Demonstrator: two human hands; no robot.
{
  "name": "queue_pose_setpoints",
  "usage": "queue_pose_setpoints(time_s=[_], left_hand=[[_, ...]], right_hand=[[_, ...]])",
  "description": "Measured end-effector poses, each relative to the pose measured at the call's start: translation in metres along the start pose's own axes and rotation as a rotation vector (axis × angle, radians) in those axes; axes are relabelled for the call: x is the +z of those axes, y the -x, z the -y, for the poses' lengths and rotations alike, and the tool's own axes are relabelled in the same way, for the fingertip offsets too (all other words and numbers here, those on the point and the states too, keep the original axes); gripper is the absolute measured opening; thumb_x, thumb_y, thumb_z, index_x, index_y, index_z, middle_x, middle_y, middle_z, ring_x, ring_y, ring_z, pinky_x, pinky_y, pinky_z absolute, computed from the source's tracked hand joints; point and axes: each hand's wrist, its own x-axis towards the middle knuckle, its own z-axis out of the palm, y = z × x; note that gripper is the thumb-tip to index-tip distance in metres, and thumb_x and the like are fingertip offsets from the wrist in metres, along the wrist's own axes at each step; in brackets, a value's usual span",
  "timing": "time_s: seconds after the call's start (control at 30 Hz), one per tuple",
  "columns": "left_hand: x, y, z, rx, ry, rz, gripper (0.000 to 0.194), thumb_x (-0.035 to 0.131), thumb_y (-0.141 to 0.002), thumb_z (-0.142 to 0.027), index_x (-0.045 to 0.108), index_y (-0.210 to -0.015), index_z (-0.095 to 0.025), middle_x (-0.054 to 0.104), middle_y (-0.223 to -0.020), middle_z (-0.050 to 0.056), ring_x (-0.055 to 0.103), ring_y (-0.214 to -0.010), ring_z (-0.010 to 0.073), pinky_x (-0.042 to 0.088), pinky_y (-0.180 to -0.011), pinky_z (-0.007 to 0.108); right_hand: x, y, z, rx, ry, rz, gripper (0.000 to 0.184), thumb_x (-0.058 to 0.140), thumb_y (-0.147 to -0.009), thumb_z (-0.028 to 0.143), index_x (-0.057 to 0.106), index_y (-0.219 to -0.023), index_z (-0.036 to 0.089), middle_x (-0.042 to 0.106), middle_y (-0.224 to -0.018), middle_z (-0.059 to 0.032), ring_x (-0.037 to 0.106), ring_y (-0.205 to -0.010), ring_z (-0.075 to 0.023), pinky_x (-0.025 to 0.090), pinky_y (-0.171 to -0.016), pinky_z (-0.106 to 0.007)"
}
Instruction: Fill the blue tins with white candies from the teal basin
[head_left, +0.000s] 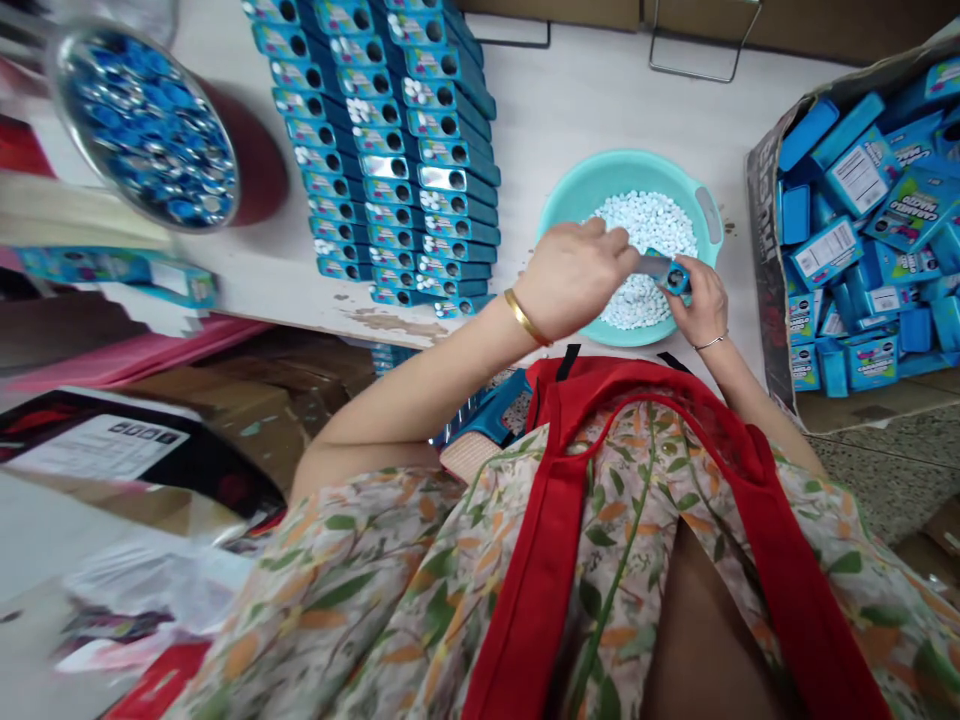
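Observation:
Over a turquoise plastic bowl (559, 190) full of small white candies (649, 220), my two hands meet. My left hand (581, 275), with a gold bangle at the wrist, is closed around a grey, scoop-like tool (654, 265); its handle is hidden in the fist. The tool's end reaches a small blue candy box (678, 277) with a round hole. My right hand (701, 305) pinches that box between thumb and fingers above the bowl's near right side. Whether candies lie in the tool, I cannot tell.
Left of the bowl, several blue boxes stand stacked in three columns (390, 200), some with candies by their holes. A metal container (259, 160) of blue and silver caps is further left. At right, a carton (765, 250) holds many blue boxes. Wire loops (694, 75) lie behind.

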Motion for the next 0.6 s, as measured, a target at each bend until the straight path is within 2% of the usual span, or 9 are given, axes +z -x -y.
queue_pose_setpoints(time_s=[0.07, 0.13, 0.2, 0.23, 0.3, 0.4, 0.5, 0.6], left_hand=[[0.029, -0.011, 0.033, -0.108, 0.022, -0.041, 0.032, 0.045, -0.111, -0.024, 0.071, -0.129, -0.025, 0.072, -0.121, 0.016, 0.064, -0.122, 0.0363, 0.055, -0.098, 0.051], [0.069, -0.027, 0.067, -0.211, 0.054, -0.036, 0.033, 0.044, -0.11, -0.023, 0.067, -0.135, -0.02, 0.072, -0.126, 0.018, 0.063, -0.126, 0.0363, 0.053, -0.104, 0.05], [0.111, -0.045, 0.087, -0.282, 0.076, 0.041, 0.036, 0.04, -0.11, -0.017, 0.066, -0.135, -0.016, 0.071, -0.132, 0.021, 0.062, -0.132, 0.0363, 0.051, -0.108, 0.05], [0.129, -0.052, 0.09, -0.29, 0.088, 0.091, 0.038, 0.037, -0.11, -0.014, 0.066, -0.134, -0.015, 0.07, -0.136, 0.022, 0.061, -0.134, 0.0363, 0.05, -0.11, 0.05], [0.157, -0.065, 0.081, -0.264, 0.13, 0.163, 0.043, 0.033, -0.109, -0.01, 0.066, -0.136, -0.014, 0.069, -0.142, 0.023, 0.06, -0.138, 0.0362, 0.049, -0.112, 0.05], [0.181, -0.072, 0.049, -0.157, 0.237, 0.201, 0.044, 0.038, -0.107, -0.01, 0.066, -0.14, -0.015, 0.069, -0.147, 0.021, 0.06, -0.14, 0.0349, 0.05, -0.113, 0.05], [0.192, -0.068, 0.025, -0.072, 0.357, 0.245, 0.049, 0.044, -0.101, -0.009, 0.064, -0.146, -0.016, 0.067, -0.155, 0.018, 0.06, -0.143, 0.0309, 0.048, -0.119, 0.045], [0.192, -0.058, 0.025, -0.029, 0.478, 0.25, 0.05, 0.048, -0.1, -0.015, 0.063, -0.148, -0.014, 0.068, -0.153, 0.018, 0.064, -0.138, 0.0279, 0.049, -0.12, 0.04]], right_hand=[[-0.005, 0.002, -0.001, 0.024, -0.029, -0.025, 0.063, 0.049, -0.106, 0.074, 0.065, -0.142, 0.024, 0.077, -0.136, -0.0178, 0.074, -0.13, -0.0359, 0.062, -0.115, -0.058], [-0.013, 0.003, -0.002, 0.063, -0.051, -0.065, 0.066, 0.052, -0.104, 0.077, 0.065, -0.141, 0.024, 0.077, -0.134, -0.0169, 0.075, -0.126, -0.0349, 0.064, -0.112, -0.056], [-0.022, 0.005, -0.003, 0.102, -0.065, -0.113, 0.068, 0.056, -0.101, 0.079, 0.064, -0.14, 0.024, 0.077, -0.133, -0.0163, 0.076, -0.124, -0.0343, 0.064, -0.11, -0.056], [-0.026, 0.005, -0.003, 0.12, -0.068, -0.135, 0.069, 0.057, -0.1, 0.08, 0.064, -0.139, 0.024, 0.076, -0.132, -0.0162, 0.076, -0.123, -0.0341, 0.064, -0.11, -0.056], [-0.034, 0.006, -0.007, 0.151, -0.071, -0.169, 0.07, 0.06, -0.098, 0.081, 0.063, -0.138, 0.024, 0.076, -0.131, -0.0161, 0.076, -0.122, -0.0341, 0.064, -0.11, -0.057], [-0.041, 0.007, -0.012, 0.169, -0.081, -0.214, 0.072, 0.064, -0.096, 0.081, 0.063, -0.137, 0.023, 0.075, -0.127, -0.0162, 0.076, -0.119, -0.0341, 0.064, -0.109, -0.059], [-0.045, 0.007, -0.016, 0.172, -0.091, -0.252, 0.069, 0.067, -0.096, 0.078, 0.063, -0.137, 0.022, 0.074, -0.124, -0.0153, 0.076, -0.117, -0.0332, 0.064, -0.108, -0.06], [-0.048, 0.006, -0.017, 0.179, -0.075, -0.272, 0.068, 0.067, -0.096, 0.076, 0.063, -0.137, 0.022, 0.074, -0.125, -0.0145, 0.076, -0.117, -0.0326, 0.063, -0.11, -0.06]])
